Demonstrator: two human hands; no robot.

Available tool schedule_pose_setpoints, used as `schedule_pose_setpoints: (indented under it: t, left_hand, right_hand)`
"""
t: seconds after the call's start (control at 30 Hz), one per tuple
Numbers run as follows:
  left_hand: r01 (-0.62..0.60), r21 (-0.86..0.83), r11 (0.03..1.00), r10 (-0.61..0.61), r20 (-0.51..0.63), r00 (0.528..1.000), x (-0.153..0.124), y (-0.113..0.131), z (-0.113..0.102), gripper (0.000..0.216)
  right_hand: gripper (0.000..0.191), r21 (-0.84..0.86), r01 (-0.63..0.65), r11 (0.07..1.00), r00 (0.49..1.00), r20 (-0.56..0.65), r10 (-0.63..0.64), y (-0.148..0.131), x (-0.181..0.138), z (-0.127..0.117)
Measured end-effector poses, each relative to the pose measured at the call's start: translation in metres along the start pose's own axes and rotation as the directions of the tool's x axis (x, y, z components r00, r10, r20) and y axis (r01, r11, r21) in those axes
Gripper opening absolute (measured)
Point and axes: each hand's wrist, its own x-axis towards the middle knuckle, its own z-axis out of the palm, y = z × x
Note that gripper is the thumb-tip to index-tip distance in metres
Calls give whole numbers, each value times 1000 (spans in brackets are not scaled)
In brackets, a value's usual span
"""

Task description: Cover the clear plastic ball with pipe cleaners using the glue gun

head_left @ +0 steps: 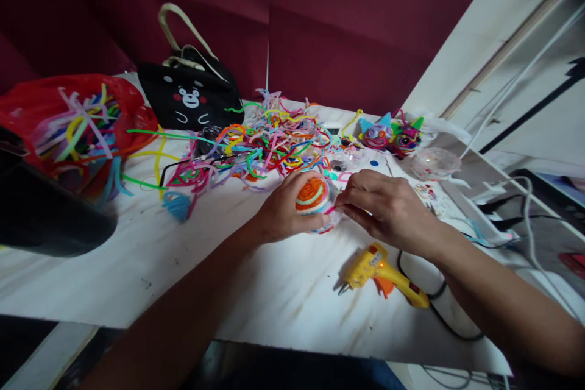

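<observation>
Hands, left (281, 214) and right (388, 210), hold one ball (313, 195); one glue gun (384, 272).

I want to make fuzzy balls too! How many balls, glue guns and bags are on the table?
Fuzzy balls: 3, the held ball and two eared balls
Glue gun: 1
Bags: 2, black bag and red bag
Total: 6

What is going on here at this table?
A person is working on a small ball wrapped in coloured pipe cleaners. The left hand cups the ball and the right hand pinches at its side. A yellow glue gun lies on the white table near the right wrist, and a loose pile of pipe cleaners lies behind, beside two colourful figures.
</observation>
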Motion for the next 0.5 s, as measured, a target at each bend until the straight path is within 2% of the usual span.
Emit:
schedule_pose_setpoints:
  t: [0.5]
  left_hand:
    - [21,-4,1000,-21,8,1000,0,0,-1,67]
  right_hand:
    - [19,-89,18,996,999,48,-13,-4,5,-2]
